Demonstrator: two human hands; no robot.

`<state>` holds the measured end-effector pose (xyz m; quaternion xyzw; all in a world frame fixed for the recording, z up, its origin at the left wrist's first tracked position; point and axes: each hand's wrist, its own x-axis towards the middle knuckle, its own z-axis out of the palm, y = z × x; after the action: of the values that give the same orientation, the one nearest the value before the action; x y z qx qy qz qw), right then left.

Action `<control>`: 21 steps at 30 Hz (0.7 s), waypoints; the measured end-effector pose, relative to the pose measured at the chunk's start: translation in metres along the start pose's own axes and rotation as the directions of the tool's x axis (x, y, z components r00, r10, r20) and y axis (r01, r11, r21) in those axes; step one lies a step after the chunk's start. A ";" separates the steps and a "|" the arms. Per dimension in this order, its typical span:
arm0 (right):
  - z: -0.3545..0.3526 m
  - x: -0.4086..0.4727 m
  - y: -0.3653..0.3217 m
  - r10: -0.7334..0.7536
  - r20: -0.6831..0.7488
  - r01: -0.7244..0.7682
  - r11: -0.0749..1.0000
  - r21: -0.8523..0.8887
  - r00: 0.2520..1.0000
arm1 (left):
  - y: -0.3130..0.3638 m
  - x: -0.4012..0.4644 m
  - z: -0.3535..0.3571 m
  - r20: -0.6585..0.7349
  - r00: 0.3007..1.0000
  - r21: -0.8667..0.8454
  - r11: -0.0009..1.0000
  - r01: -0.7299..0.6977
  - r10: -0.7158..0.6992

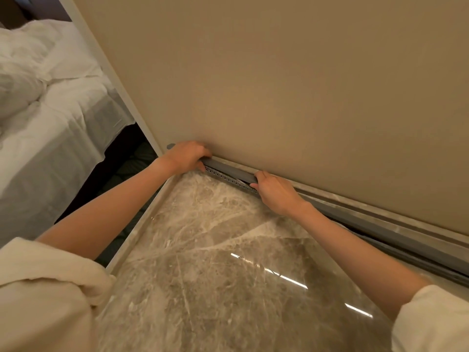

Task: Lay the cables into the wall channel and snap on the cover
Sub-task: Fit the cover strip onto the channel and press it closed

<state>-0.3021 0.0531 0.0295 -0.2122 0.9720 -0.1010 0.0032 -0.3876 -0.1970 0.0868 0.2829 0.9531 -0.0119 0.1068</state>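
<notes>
A long grey channel cover (229, 169) runs along the back of the marble top, against the beige wall. Under its front edge a slotted grey channel wall (223, 176) shows, with a light cable partly visible inside; the rest of the cables are hidden. My left hand (186, 156) grips the cover's left end, fingers curled over it. My right hand (276, 193) grips the cover a short way to the right, thumb on top. Beyond my right hand the cover (380, 228) continues to the right edge of the view.
The glossy marble top (228, 262) fills the foreground, with a raised rim on its left side. A bed with white sheets (50, 102) stands to the left, beyond a dark gap. The beige wall (304, 85) rises straight behind the channel.
</notes>
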 end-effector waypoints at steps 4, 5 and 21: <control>0.003 -0.003 -0.002 0.013 0.034 -0.014 0.999 0.046 0.999 | -0.003 -0.012 0.018 -0.173 0.984 -0.047 0.998 -0.047 0.038; 0.003 -0.003 -0.002 0.023 0.044 -0.026 0.997 0.072 0.999 | -0.003 -0.015 0.023 -0.230 0.972 -0.045 0.997 -0.058 0.046; 0.006 0.095 -0.064 0.275 0.261 -0.368 0.817 0.444 0.925 | 0.008 -0.030 0.083 -0.717 0.694 -0.140 0.988 -0.063 -0.058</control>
<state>-0.3619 -0.0446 0.0400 -0.0450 0.9325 -0.3191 0.1633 -0.3425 -0.2130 0.0120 0.2573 0.9164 0.1734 -0.2529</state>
